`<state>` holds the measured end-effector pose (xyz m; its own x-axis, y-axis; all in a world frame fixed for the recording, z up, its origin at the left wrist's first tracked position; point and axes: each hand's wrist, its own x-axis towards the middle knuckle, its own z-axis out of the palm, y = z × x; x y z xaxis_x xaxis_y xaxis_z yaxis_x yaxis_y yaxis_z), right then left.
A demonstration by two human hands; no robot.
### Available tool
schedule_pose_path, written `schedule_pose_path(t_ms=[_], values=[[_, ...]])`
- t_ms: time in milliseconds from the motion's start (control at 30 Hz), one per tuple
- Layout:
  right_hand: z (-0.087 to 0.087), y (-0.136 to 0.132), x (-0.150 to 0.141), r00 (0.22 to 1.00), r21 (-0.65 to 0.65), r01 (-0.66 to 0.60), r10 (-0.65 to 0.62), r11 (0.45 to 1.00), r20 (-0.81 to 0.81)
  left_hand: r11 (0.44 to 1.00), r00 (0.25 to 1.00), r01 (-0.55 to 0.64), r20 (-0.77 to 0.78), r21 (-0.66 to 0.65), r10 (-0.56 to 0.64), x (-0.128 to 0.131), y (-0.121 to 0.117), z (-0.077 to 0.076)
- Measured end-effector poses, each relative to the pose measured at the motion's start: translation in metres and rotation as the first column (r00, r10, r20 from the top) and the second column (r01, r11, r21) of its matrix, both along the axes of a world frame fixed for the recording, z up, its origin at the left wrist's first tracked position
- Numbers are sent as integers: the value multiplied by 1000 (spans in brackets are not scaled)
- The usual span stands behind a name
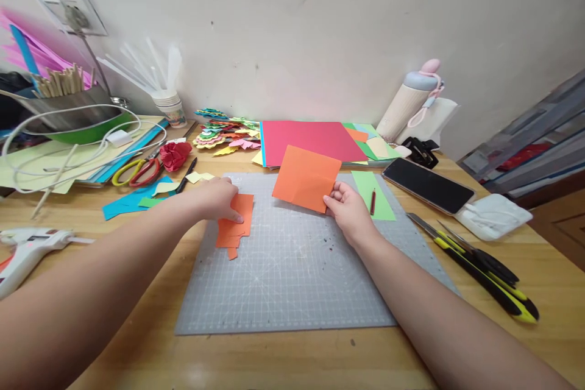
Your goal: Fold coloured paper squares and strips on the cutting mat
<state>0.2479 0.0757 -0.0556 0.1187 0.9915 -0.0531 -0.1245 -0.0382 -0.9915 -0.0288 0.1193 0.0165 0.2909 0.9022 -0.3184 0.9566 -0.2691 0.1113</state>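
Note:
A square of orange paper (pixel 307 178) is pinched at its lower right corner by my right hand (pixel 350 210), which holds it tilted above the grey cutting mat (pixel 292 280). At the mat's left side my left hand (pixel 222 200) is closed over several orange paper scraps (pixel 235 225), its thumb on top; its other fingers are partly hidden. A strip of light green paper (pixel 365 186) lies at the mat's upper right, with a short brown pencil (pixel 373 202) on it. Small dark bits dot the mat's middle.
On the right lie a phone (pixel 427 184), a white case (pixel 494 216), a yellow-and-black utility knife (pixel 479 268) and a bottle (pixel 409 97). A red sheet (pixel 311 139) is behind. Scissors (pixel 137 172), blue scraps (pixel 132 202) and a glue gun (pixel 31 253) sit left.

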Motion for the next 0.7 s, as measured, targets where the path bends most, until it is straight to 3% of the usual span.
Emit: schedule_pose_path(t_ms=[367, 500, 700], values=[[-2, 0, -1, 1000, 10, -6, 6, 1000, 9, 990, 991, -137, -1, 16, 137, -1, -24, -11], [-2, 0, 0, 1000, 7, -5, 5, 1000, 18, 990, 990, -140, 28, 10, 139, 1, -30, -5], [-2, 1, 1, 1000, 8, -9, 9, 1000, 24, 977, 983, -179, 21, -113, 182, 4, -33, 4]])
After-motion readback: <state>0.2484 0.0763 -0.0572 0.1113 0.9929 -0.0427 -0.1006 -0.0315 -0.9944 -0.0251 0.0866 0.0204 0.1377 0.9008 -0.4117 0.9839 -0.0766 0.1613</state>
